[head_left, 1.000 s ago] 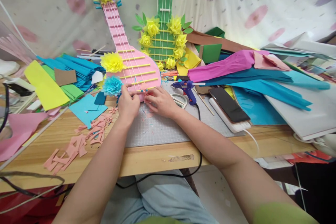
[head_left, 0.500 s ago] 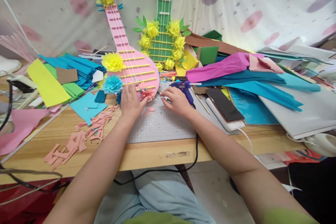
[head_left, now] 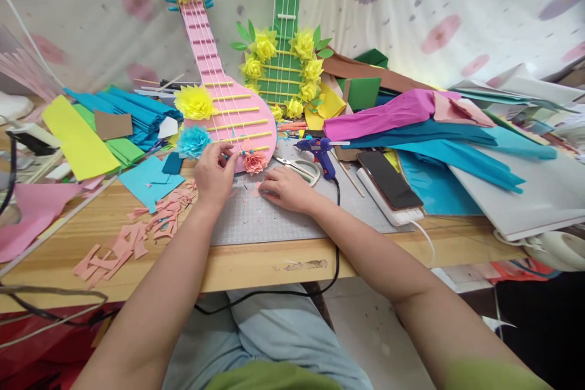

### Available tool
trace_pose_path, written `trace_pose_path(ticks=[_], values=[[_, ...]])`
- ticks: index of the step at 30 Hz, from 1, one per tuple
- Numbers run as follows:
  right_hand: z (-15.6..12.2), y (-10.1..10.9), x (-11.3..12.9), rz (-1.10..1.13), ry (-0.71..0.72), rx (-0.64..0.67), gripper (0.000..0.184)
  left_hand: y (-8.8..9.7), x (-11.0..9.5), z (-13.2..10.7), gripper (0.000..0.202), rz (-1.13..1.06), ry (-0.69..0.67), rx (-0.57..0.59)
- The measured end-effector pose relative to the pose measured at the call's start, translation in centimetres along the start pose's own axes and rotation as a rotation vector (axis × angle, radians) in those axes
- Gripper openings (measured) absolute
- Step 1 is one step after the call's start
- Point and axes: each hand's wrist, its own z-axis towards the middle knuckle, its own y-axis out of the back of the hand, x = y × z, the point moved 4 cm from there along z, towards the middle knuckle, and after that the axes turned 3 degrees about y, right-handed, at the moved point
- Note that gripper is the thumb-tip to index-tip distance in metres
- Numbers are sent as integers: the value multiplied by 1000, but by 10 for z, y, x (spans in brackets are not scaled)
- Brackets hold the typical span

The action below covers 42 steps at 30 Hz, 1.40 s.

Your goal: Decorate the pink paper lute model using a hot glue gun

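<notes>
A pink pipa-shaped paper instrument [head_left: 228,88] leans at the back, with yellow sticks across its body and white strings. At its lower end are a coral paper flower [head_left: 255,162] and a blue paper flower [head_left: 194,142]. My left hand [head_left: 212,173] is at its lower left edge, fingers bent, thumb apart from them and near the coral flower. On the grey cutting mat [head_left: 256,228], my right hand [head_left: 290,189] has its fingertips closed at a small pink paper piece [head_left: 258,185]. Scissors [head_left: 299,169] with pale handles lie just behind that hand.
A blue glue gun [head_left: 323,155] stands on the mat, its black cord running over the table edge. A phone [head_left: 388,180] lies on a white power strip. Coral paper scraps [head_left: 119,250] lie at left. Behind stands a green instrument [head_left: 283,67] with yellow flowers.
My right hand has left the scissors and moved left and nearer on the mat. My left hand has drawn slightly left, uncovering the coral flower.
</notes>
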Motion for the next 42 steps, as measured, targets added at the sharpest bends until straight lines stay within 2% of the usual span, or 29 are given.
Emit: trace_pose_path(ticks=[4,7,11,14,16,18,21,26,31,34,38,42], values=[[7,-3,5,-34,-11,-6,25,1,-6,-2,25,-61,-14,11],[7,-3,2,91,-77,-103,19,4,-5,-3,32,-110,-5,-33],[1,0,-16,542,-372,-349,16,1,-2,-5,31,-252,57,-39],[-5,-4,-29,978,-649,-454,26,-16,-9,-14,30,-524,148,82],[-8,-8,-34,1233,-790,-479,32,-33,-17,-26,39,-755,266,195],[-9,-10,-35,1420,-864,-491,36,-50,-26,-38,42,-908,411,279],[-7,-10,-33,1582,-871,-494,35,-62,-34,-50,41,-1022,527,294],[-4,-11,-27,1621,-851,-445,34,-57,-33,-48,32,-920,540,243],[-5,-10,-28,1582,-806,-363,34,-52,-30,-45,32,-880,542,228],[-9,0,-33,1477,-769,-302,34,-54,-27,-45,33,-895,555,250],[-13,17,-39,1261,-732,-321,30,-55,-24,-44,32,-900,520,303],[-13,13,-37,1168,-695,-294,30,-57,-24,-46,28,-834,484,353]])
